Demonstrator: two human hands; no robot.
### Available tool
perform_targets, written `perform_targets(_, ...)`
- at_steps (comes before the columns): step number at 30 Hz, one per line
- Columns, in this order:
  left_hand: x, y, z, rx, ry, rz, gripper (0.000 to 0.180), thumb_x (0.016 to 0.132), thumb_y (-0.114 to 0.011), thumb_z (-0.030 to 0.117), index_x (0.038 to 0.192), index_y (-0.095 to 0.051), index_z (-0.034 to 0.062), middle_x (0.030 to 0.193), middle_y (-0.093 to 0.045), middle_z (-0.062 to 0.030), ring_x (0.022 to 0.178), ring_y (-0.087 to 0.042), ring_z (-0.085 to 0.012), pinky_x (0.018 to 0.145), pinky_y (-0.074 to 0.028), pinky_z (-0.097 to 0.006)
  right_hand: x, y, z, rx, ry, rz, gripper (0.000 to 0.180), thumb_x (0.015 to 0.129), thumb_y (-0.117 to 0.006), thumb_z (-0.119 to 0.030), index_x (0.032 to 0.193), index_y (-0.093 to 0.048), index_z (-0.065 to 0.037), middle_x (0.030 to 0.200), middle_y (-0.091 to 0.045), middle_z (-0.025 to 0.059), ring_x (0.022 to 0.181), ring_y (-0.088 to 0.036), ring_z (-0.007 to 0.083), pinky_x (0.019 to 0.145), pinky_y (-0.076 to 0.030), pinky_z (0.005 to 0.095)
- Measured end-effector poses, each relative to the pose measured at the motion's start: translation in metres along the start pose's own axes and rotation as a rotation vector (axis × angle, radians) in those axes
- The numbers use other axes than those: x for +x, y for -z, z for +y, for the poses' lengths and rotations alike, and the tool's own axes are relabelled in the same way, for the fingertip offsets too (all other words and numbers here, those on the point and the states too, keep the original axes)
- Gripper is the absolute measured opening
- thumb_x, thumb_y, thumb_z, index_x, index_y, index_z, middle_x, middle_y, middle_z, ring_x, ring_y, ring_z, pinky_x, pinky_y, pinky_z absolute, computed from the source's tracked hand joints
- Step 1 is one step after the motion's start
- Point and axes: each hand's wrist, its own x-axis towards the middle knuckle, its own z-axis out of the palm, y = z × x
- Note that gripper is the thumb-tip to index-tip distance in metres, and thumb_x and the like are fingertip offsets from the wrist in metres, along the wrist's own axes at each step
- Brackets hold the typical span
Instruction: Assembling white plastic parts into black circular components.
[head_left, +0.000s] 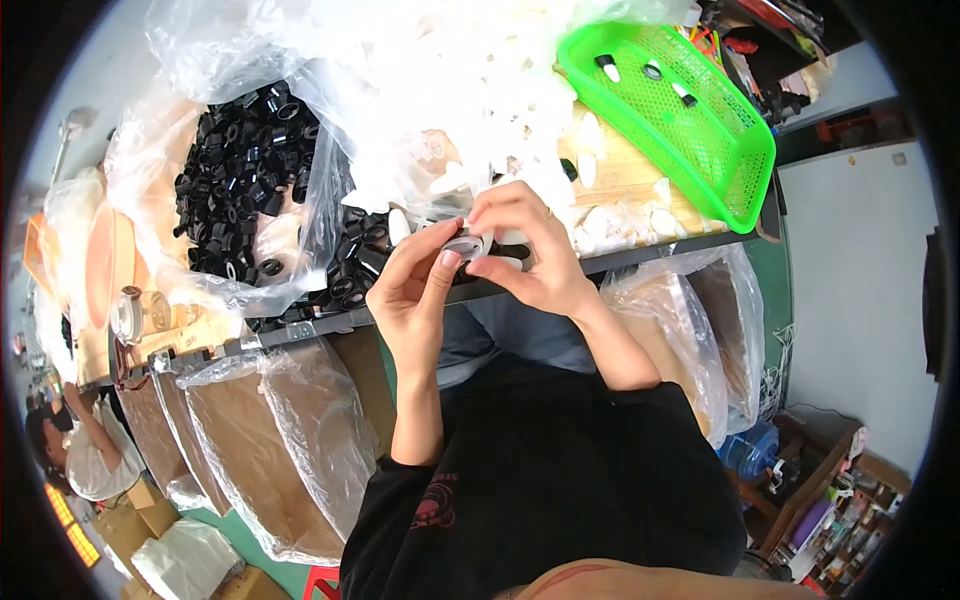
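My left hand [412, 285] and my right hand [540, 255] meet over the table's front edge. Between their fingertips is a small ring-shaped part [463, 246], pale with a dark rim. Both hands are closed on it, thumbs and fingers at its sides; fingers partly cover it, so its full shape is hidden. Just beyond my left fingers lies a white oval piece [399, 226]. Black ring-shaped caps [352, 290] are heaped on the table left of that hand. More white pieces [625, 228] lie right of my right hand.
A clear plastic bag [130, 170] full of black caps [250, 170] stands at the left. At the back right, a green basket [745, 190] holds several black-and-white pieces. Plastic-covered boxes [255, 440] stand below the table edge. Another person [90, 450] is at the far left.
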Motion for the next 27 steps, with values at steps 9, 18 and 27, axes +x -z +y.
perform_targets(9,-0.003,-0.010,0.001,0.200,-0.185,0.026,0.019,0.086,-0.065,-0.007,0.105,-0.069,-0.0032,0.105,-0.062,-0.0109,0.092,-0.062,-0.0137,0.078,-0.052,-0.022,-0.011,-0.006,-0.006,-0.049,-0.162,0.023,0.020,0.086,-0.067,-0.002,0.106,-0.064,0.001,0.101,-0.062,0.0114,0.086,-0.063,0.0207,0.072,-0.052,0.0293)
perform_targets(18,0.016,-0.011,0.009,0.519,-0.136,-0.164,0.015,0.082,-0.070,-0.002,0.097,-0.070,0.0002,0.082,-0.067,-0.0092,0.070,-0.062,-0.0125,0.064,-0.050,-0.023,-0.022,0.004,-0.005,-0.220,-0.221,0.071,0.019,0.085,-0.065,0.001,0.104,-0.064,0.000,0.097,-0.062,0.0120,0.082,-0.064,0.0225,0.068,-0.051,0.0295)
perform_targets(27,0.121,0.215,-0.014,1.658,-0.285,0.388,0.036,0.087,-0.060,0.009,0.123,-0.059,0.0094,0.119,-0.056,-0.0203,0.102,-0.056,-0.0387,0.091,-0.044,-0.046,-0.013,0.128,0.012,-1.029,-0.101,0.617,0.029,0.087,-0.066,-0.007,0.116,-0.062,-0.002,0.112,-0.063,0.0151,0.095,-0.062,0.0280,0.082,-0.049,0.0371)
